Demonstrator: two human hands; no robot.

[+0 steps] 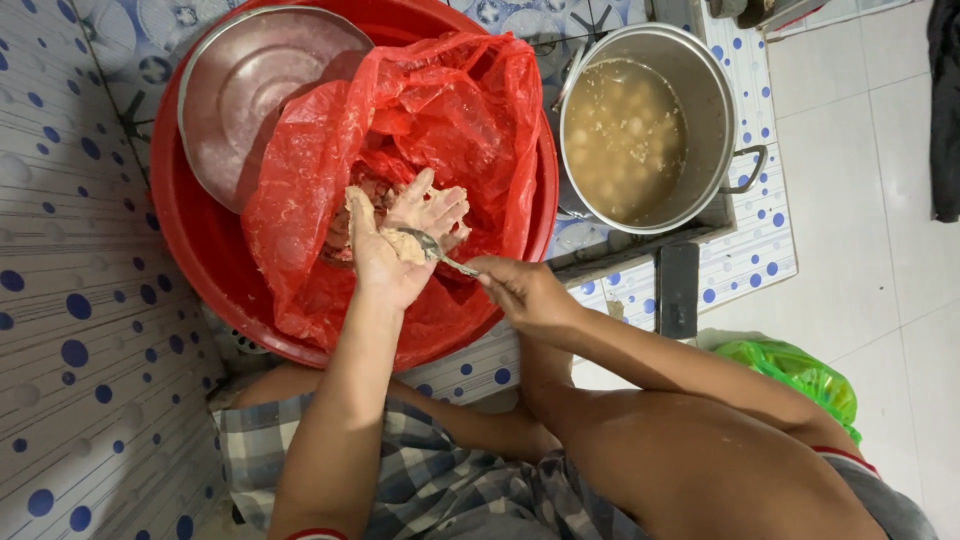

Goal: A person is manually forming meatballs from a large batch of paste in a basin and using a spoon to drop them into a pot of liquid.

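My left hand (400,245) is held palm up over a red plastic bag (440,110) that lies in a big red basin (200,260). A lump of pale minced paste (403,245) rests on that palm, and more paste smears the fingers. My right hand (520,290) grips a metal spoon (432,250), whose bowl presses on the lump in the left palm. More of the paste lies inside the bag, partly hidden by my left hand.
A round metal lid (250,90) leans in the basin at the back left. A steel pot (720,110) of cloudy broth with pale balls stands to the right on a stove. A green plastic bag (800,372) lies on the white tiled floor by my knee.
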